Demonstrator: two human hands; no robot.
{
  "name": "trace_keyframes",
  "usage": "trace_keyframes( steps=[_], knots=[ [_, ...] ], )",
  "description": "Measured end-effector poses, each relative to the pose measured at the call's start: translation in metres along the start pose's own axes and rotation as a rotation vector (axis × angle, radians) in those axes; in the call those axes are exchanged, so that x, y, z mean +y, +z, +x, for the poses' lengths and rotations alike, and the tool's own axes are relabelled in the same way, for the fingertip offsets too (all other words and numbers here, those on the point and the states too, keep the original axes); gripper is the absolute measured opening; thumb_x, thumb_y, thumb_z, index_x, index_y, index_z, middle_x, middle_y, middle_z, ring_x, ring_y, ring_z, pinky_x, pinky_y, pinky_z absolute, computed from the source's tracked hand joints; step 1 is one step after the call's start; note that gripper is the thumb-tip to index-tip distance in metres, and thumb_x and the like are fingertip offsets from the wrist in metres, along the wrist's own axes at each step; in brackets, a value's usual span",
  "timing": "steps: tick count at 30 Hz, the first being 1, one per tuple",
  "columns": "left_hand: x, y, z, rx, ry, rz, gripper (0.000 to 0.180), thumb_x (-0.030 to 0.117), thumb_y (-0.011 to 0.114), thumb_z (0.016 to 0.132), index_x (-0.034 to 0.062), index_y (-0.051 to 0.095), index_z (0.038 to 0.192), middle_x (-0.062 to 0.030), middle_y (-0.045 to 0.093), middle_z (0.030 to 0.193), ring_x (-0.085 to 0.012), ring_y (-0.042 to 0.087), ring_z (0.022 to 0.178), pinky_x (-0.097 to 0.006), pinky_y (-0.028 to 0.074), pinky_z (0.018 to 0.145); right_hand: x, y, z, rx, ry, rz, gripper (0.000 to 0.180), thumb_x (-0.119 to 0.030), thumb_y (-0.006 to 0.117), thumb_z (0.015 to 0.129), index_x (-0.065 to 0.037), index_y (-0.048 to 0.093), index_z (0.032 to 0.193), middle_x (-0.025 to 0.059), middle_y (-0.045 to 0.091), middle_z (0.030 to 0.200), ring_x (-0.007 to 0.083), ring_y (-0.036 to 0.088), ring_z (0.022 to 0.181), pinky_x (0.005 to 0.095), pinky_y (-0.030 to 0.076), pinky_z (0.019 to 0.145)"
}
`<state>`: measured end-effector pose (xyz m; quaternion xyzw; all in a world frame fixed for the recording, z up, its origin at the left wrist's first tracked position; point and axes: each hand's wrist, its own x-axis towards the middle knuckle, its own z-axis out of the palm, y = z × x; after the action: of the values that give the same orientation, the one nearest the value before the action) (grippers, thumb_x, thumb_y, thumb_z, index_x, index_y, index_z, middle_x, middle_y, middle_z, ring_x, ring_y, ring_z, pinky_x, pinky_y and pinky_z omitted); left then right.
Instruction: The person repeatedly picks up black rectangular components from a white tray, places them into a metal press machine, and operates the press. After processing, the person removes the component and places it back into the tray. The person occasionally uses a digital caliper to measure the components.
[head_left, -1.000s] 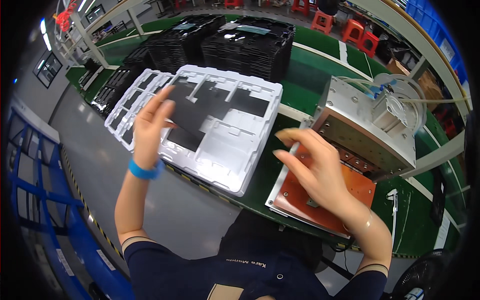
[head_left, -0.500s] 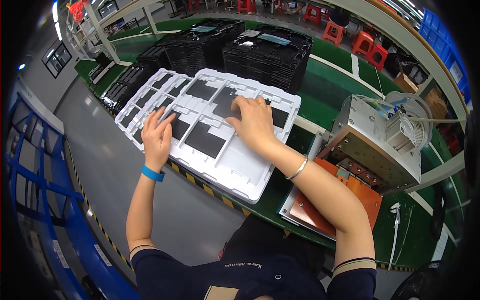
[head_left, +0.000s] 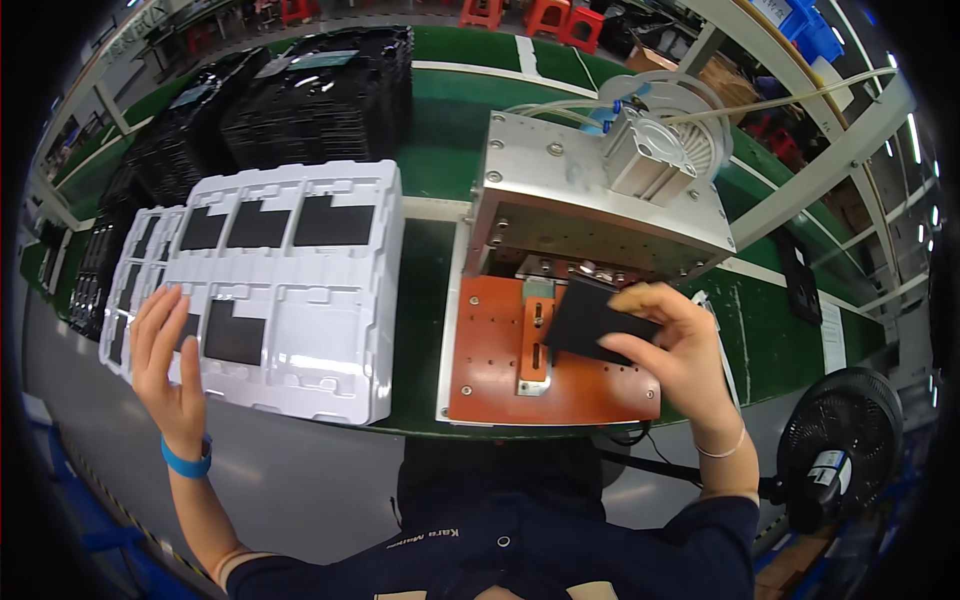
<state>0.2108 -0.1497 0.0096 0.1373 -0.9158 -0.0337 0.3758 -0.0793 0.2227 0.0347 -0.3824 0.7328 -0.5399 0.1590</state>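
Observation:
My right hand [head_left: 672, 345] grips a flat black square piece [head_left: 590, 318] and holds it tilted over the orange base plate [head_left: 500, 385] of a metal press machine [head_left: 590, 200]. My left hand [head_left: 170, 365] rests open, fingers spread, on the near left corner of a white moulded tray [head_left: 300, 320]. Several more black pieces [head_left: 333, 220] lie in the tray's pockets; other pockets hold none.
Stacks of black trays [head_left: 310, 90] stand behind the white tray on the green bench [head_left: 440, 170]. A second white tray [head_left: 130, 270] lies under it at left. A black fan [head_left: 835, 440] stands at lower right. Orange stools [head_left: 545, 15] sit far back.
My right hand left the white tray with a black piece and moved right to the press's orange plate. My left hand slid to the tray's near left corner.

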Motion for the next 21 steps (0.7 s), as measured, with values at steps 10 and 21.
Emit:
trace_keyframes(
  steps=[10,21],
  knots=[
    [0.172,0.117,0.075,-0.577,0.809,-0.604,0.049,0.036,0.071,0.085,0.0107,0.063,0.126,-0.0152,0.056,0.136,-0.0313,0.055,0.123,-0.047,0.043,0.101,0.038,0.006,-0.016,0.074,-0.196,-0.649,0.021,-0.012,0.081,0.075,-0.006,0.073,0.093,0.0057,0.064,0.093,0.0258,0.056,0.084,0.0356,0.047,0.074],
    [0.181,0.15,0.064,-0.798,0.82,-0.67,0.056,0.044,0.065,0.09,0.0121,0.055,0.135,-0.0168,0.046,0.147,-0.0348,0.043,0.137,-0.055,0.036,0.107,0.057,0.021,-0.005,0.005,-0.404,-0.768,0.03,-0.003,0.068,0.075,-0.001,0.067,0.105,0.0082,0.063,0.103,0.026,0.059,0.096,0.0386,0.047,0.083]
  ],
)
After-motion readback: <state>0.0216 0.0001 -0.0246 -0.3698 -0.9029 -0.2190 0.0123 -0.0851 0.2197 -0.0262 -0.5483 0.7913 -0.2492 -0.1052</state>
